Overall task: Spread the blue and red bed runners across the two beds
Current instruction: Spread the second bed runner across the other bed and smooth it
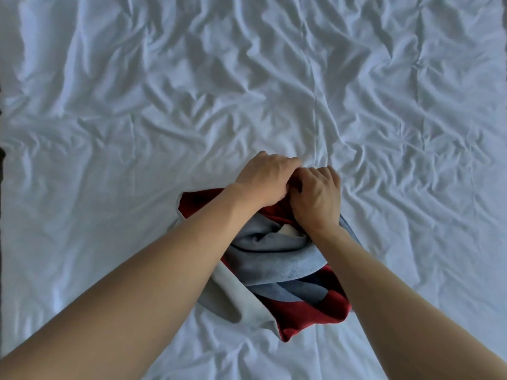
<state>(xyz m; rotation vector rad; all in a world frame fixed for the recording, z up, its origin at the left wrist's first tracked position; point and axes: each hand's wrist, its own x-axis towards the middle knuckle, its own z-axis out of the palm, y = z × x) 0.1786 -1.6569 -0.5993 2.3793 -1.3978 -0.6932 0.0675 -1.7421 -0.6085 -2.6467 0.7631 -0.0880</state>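
A bunched bed runner [277, 264] in blue and red lies in a heap on the white bed [247, 78], near its front middle. Blue folds cross the middle of the heap and red cloth shows at its near end and far left. My left hand [264, 176] and my right hand [317, 193] sit side by side at the far end of the heap. Both have their fingers curled into the red cloth there. The fingertips are hidden under the hands.
The white sheet is wrinkled all over and fills nearly the whole view. A dark strip [1, 157] runs along the left edge, past the side of the bed.
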